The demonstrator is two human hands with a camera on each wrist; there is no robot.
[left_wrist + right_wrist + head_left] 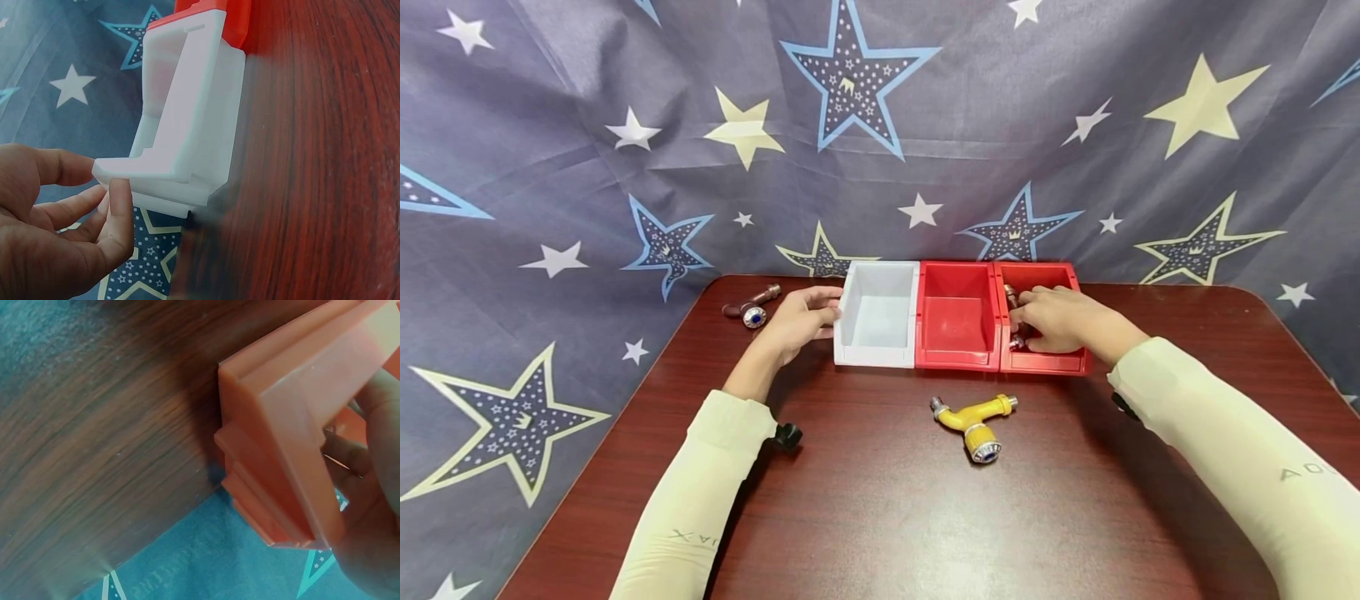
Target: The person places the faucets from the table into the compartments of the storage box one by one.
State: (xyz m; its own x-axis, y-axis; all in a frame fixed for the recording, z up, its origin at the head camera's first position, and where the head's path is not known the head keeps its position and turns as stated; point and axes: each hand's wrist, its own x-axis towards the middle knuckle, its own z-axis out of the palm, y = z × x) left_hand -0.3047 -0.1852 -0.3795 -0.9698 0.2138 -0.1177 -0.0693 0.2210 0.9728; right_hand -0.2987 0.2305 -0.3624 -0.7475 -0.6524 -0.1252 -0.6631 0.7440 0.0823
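Note:
My left hand (pixel 801 321) is at the left side of the white bin (pixel 876 357), its fingertips (pixel 78 169) touching the bin's edge. My right hand (pixel 1052 319) reaches into the right-hand red bin (pixel 1048 363). Its fingers close over a dark red tap (pixel 1017 342) by that bin's left wall; the tap's middle is hidden behind them. In the right wrist view, the bin wall (pixel 294 425) covers most of what the fingers hold. A yellow tap (pixel 977 421) lies on the table in front of the bins.
Between the white bin and the right-hand bin stands another red bin (pixel 958 358), joined in the row. A second dark red tap (pixel 752 310) with a blue-centred knob lies at the table's back left. Behind the wooden table (pixel 880 517) hangs a star-patterned cloth (pixel 700 75).

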